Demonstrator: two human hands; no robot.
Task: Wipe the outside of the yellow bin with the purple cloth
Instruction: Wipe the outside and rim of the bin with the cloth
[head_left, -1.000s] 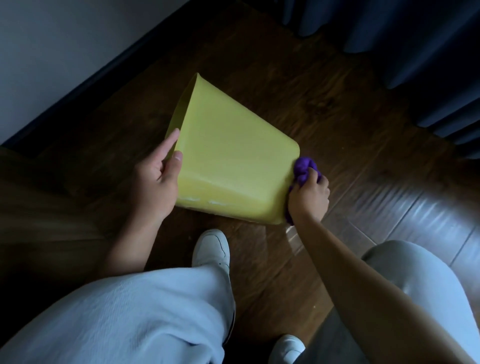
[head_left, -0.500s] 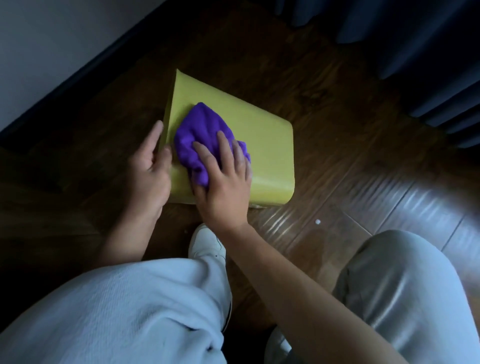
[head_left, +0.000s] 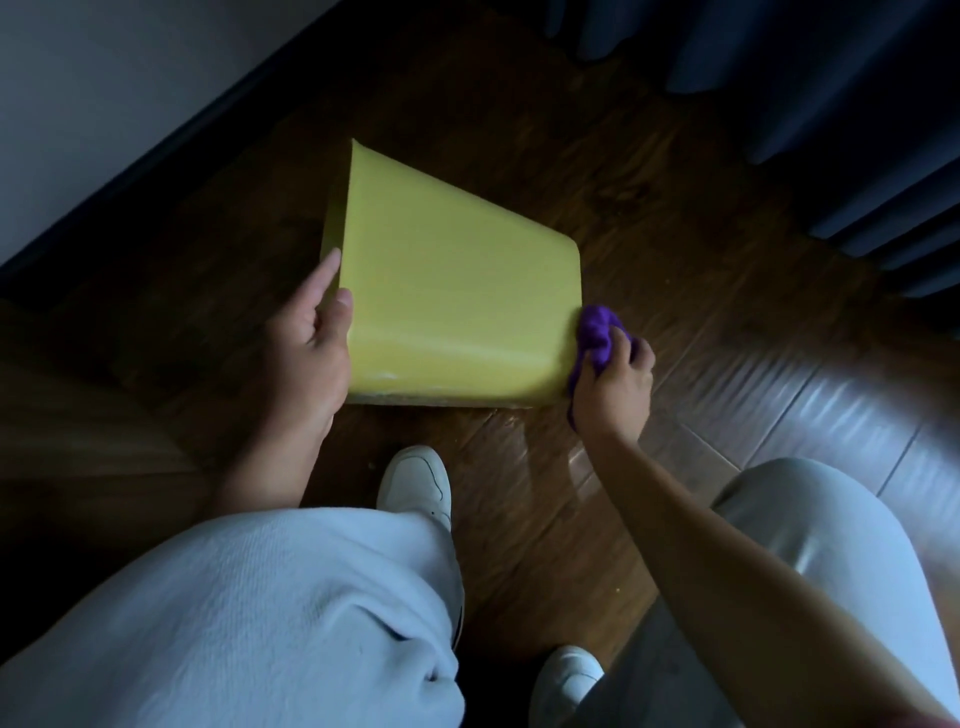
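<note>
The bin (head_left: 457, 291) is seen lying on its side on the floor (head_left: 649, 218), one broad yellow wall facing up, its wider end toward the left and its narrower end toward the right. Whether the near lower edge rests fully on the boards cannot be told.

The cloth (head_left: 597, 332) is bunched into a purple wad and is pressed against the bin's right end, at the rounded corner. It is gripped in the right hand (head_left: 615, 382), whose fingers are curled closed around it; part of the cloth hangs below the palm.

The left hand (head_left: 311, 343) is placed at the bin's left edge. The thumb is laid on the upper wall, the other fingers are extended along the rim; the grip is loose and partly spread, steadying the bin.

The floor is dark wood planking with a glossy reflection at the right. A white shoe (head_left: 415, 483) is seen just below the bin, a second shoe (head_left: 569, 675) near the bottom edge. Pale trouser legs (head_left: 249, 623) fill the foreground. A white wall (head_left: 104, 93) with dark skirting is noted upper left, dark curtains (head_left: 831, 104) upper right.
</note>
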